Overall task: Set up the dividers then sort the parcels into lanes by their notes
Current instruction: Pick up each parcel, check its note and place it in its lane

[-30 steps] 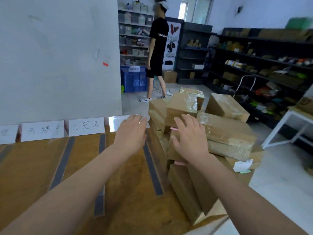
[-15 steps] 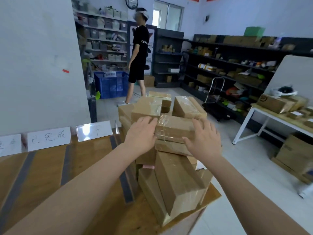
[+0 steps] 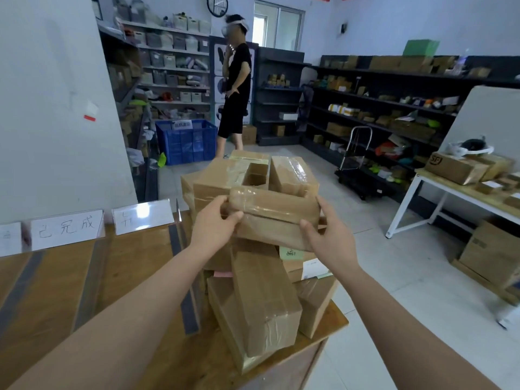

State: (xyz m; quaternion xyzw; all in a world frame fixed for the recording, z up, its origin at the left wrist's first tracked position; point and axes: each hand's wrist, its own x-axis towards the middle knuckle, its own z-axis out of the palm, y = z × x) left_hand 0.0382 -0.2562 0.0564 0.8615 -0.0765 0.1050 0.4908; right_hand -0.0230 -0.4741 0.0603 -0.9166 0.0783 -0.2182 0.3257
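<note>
Fingers (image 3: 215, 204) of left hand (image 3: 212, 229), right hand (image 3: 330, 240) grip oblong tape-glossed cardboard parcel (image 3: 277, 220) atop pile (image 3: 264, 299).

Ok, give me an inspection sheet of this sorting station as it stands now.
Surface: wooden table, with grey tape strips marking lanes.
Job's things: sign cards upright along the far edge; pile of parcels at the right end; green note and pink note showing in the pile.
Clutter: nothing seen.
Hands: left hand and right hand grip the ends of the top parcel.
Cables: nothing seen.
Surroundings: a person standing by a blue crate; dark shelves; trolley; white table with boxes.
</note>
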